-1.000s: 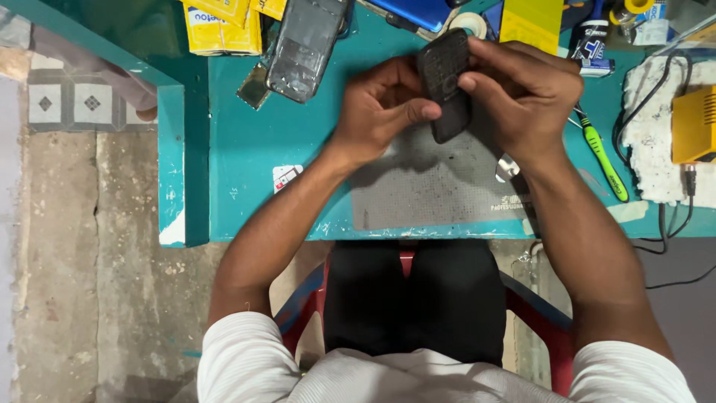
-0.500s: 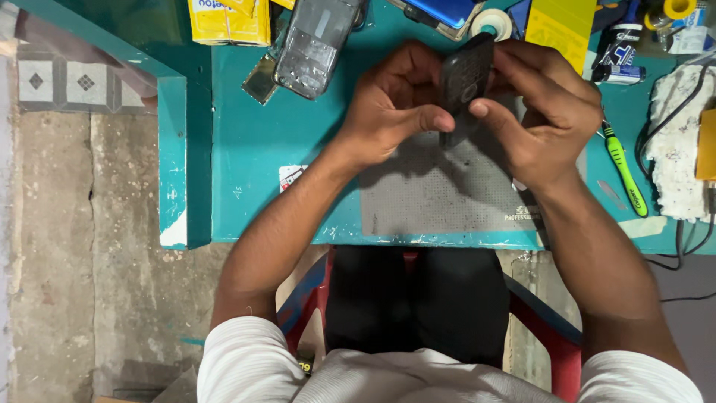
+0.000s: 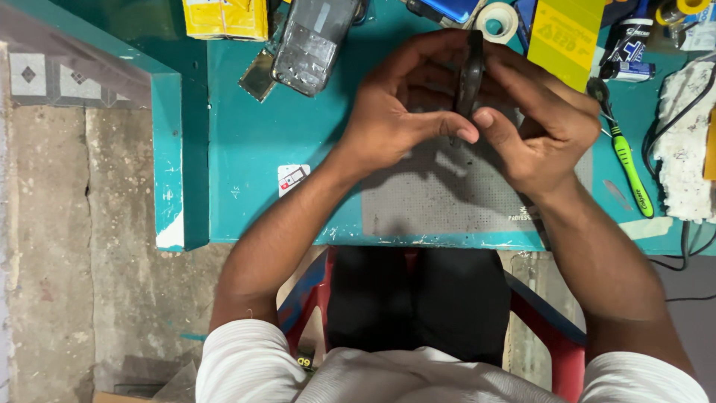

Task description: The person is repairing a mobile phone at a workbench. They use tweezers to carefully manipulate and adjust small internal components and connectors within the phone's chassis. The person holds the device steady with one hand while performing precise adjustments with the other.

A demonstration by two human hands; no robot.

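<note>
Both hands hold a thin black phone (image 3: 470,75) edge-on above a grey work mat (image 3: 440,198) on a teal table (image 3: 246,142). My left hand (image 3: 406,112) wraps the phone from the left, thumb pressed against its lower edge. My right hand (image 3: 533,119) grips it from the right, thumb tip meeting the left thumb. Fingers hide most of the phone, so only its narrow dark side shows.
A phone frame with a silvery back (image 3: 313,45) lies at the table's far left, beside a yellow box (image 3: 224,19). A tape roll (image 3: 496,21), a yellow card (image 3: 563,37), a green-handled screwdriver (image 3: 626,160) and a white cloth (image 3: 686,142) lie to the right. A red chair (image 3: 552,336) is below.
The phone has been turned from showing its flat back to standing edge-on between my hands. Both hands have closed tighter around it.
</note>
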